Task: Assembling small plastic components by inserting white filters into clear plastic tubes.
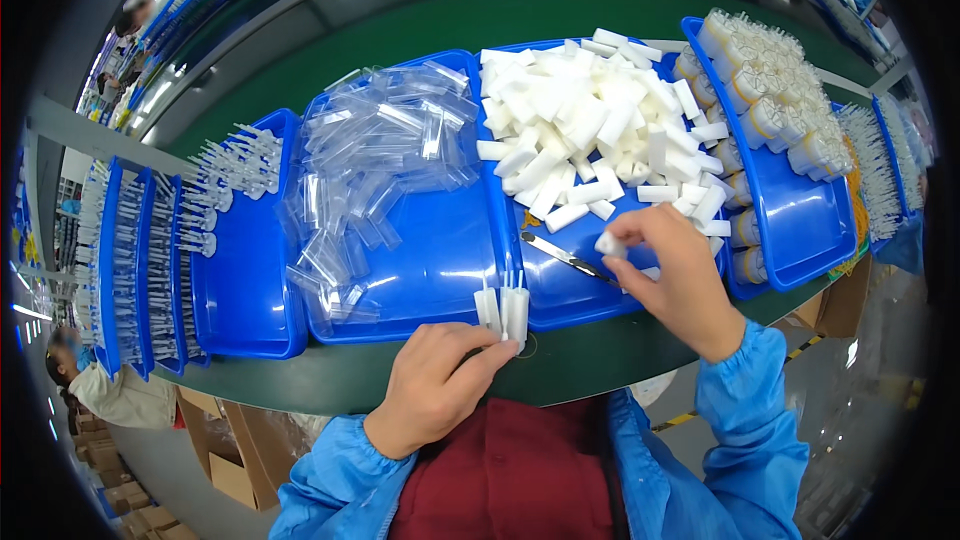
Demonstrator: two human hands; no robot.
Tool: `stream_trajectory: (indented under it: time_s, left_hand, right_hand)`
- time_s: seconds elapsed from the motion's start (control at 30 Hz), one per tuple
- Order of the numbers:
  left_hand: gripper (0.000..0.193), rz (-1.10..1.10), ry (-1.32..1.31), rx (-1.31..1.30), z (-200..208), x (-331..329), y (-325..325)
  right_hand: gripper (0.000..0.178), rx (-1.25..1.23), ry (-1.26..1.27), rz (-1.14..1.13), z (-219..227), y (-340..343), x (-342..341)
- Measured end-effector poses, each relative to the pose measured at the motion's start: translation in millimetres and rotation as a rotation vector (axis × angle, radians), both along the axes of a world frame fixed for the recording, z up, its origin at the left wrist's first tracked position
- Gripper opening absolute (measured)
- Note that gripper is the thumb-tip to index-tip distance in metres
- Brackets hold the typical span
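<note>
- At left, a tray (245,295) has many white parts (240,165) with stems; whether these are finished, I cannot tell.
- Next, clear sleeves (400,130) lie in a loose heap, apparently unused.
- The left hand (435,385) pinches the tubed pieces (515,312) low down, upright near the table edge; only these few look fitted.
- Tweezers (565,258) lie just beside the right hand, maybe a small obstacle.
- The loose blocks (575,110) make a high pile; much seems left.
- The right hand (685,275) pinches one block (607,244) between thumb and finger.
- At right, white bundles (765,80) fill part of a tilted tray (805,225).
</note>
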State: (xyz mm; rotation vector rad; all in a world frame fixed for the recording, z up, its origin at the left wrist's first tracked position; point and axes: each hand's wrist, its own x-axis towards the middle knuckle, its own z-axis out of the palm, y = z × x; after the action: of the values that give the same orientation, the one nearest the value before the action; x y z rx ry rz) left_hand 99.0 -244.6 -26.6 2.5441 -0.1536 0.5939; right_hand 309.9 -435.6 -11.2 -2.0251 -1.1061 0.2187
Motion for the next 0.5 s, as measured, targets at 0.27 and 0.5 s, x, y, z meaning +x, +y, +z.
stream_trajectory:
  time_s: [0.27,0.5]
  left_hand:
    - [0.038,-0.017,-0.026,0.017,0,2,3]
    - [0.039,-0.025,-0.035,-0.001,-1,1,5]
  right_hand:
    - [0.036,0.223,0.542,0.086,-1,34,-80]
    - [0.036,0.193,0.836,0.115,11,26,-73]
